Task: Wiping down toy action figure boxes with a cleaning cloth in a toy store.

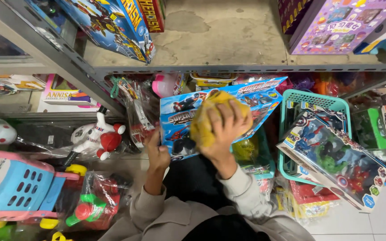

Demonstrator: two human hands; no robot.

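Two bare hands work at one blue toy box (182, 122), held upright and tilted in front of a metal shelf unit (228, 68).

Left hand (158, 154): fingers curled narrowly round the box's lower left edge, gripping it from the side.

Right hand (226, 129): fingers spread wide over a yellow cloth (202, 125), pressing it flat against the front of the box near its middle. Cloth is bunched and covers part of the printed picture.

Blue toy box: flat, rectangular, with action-figure artwork; its top right corner reaches up to the shelf edge, its lower part sits above the person's lap.

Surroundings:
- Teal plastic basket (311, 94), just right of the box, holding a second figure box (336, 163) that leans out over its rim.
- White and red toy figure (98, 137) in clear wrapping, left of the box, on the floor.
- Pink and blue toy cart (16, 187), far left, near the lower corner.
- Green and red bagged toy (86, 209), beside the cart.
- Purple sticker-style box (336, 24) on the upper shelf, right.
- Blue boxed toys (108, 24) leaning on the upper shelf, left.
- Beige sleeves (242, 189) cover both forearms.
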